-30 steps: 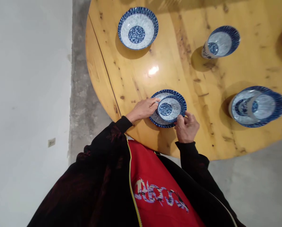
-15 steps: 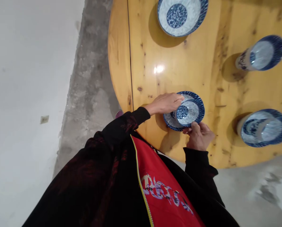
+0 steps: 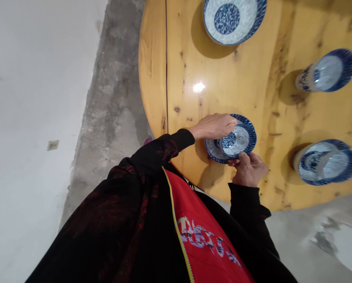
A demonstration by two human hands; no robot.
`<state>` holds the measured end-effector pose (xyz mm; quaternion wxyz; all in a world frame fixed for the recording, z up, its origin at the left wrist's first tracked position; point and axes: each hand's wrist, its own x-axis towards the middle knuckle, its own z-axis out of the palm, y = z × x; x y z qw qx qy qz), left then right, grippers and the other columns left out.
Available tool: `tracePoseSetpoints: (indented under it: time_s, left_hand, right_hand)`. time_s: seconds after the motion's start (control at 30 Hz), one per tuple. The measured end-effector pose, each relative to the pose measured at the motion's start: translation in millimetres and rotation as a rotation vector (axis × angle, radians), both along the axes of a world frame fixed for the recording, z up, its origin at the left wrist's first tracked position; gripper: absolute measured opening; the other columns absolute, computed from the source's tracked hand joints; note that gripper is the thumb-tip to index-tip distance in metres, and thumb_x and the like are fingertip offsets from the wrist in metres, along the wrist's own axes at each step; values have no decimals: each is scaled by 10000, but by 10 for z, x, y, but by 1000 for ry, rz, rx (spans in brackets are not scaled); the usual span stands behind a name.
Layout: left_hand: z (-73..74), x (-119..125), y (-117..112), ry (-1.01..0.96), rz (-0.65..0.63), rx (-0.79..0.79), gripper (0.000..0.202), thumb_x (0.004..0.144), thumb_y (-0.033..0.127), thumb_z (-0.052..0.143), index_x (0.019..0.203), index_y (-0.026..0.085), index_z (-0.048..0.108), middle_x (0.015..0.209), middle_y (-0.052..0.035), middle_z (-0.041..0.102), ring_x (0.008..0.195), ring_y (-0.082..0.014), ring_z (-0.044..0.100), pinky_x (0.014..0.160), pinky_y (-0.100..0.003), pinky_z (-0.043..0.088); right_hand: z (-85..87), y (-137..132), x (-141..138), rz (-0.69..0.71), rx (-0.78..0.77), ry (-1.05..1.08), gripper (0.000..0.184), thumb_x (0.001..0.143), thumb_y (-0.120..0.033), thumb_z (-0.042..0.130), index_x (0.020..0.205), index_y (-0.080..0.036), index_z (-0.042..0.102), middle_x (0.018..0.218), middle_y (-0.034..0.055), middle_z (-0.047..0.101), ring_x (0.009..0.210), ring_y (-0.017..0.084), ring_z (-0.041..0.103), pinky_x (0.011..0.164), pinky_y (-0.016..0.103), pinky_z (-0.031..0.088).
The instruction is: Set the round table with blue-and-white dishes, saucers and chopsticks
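Observation:
Close to the table's near edge, a small blue-and-white bowl [image 3: 241, 140] sits inside a larger blue-and-white bowl [image 3: 250, 131]. My left hand [image 3: 217, 125] is closed above the far left part of the two bowls, its knuckles up. Its fingertips are tucked out of sight, so whatever they pinch is hidden. On the near side, my right hand [image 3: 249, 169] grips the larger bowl's rim, thumb on top and fingers beneath. Whether that thumb also presses the small bowl's rim I cannot tell.
Everything stands on a round wooden table [image 3: 223, 86]. A large patterned bowl [image 3: 227, 19] is at the far side. To the right stand a tilted-looking bowl [image 3: 329, 72] and another bowl [image 3: 308, 173] with a smaller one [image 3: 336, 165] in it. A white wall [image 3: 40, 78] rises at left.
My left hand has slid slightly right across the small bowl, covering more of its far rim. My right hand keeps its grip in the same place. The view has shifted a little.

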<state>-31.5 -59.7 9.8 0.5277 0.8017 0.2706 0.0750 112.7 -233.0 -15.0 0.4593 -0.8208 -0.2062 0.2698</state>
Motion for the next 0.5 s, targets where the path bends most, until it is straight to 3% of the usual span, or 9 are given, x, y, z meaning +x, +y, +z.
tracePoseSetpoints:
  time_s: [0.5]
  left_hand:
    - [15, -31, -8, -19, 9, -11, 354, 968, 232, 303, 819, 181, 620, 927, -79, 652, 780, -187, 525, 695, -325, 293]
  right_hand:
    - [-20, -10, 18, 27, 1, -17, 191, 740, -322, 644, 645, -206, 526, 483, -69, 482, 426, 129, 529, 423, 248, 441]
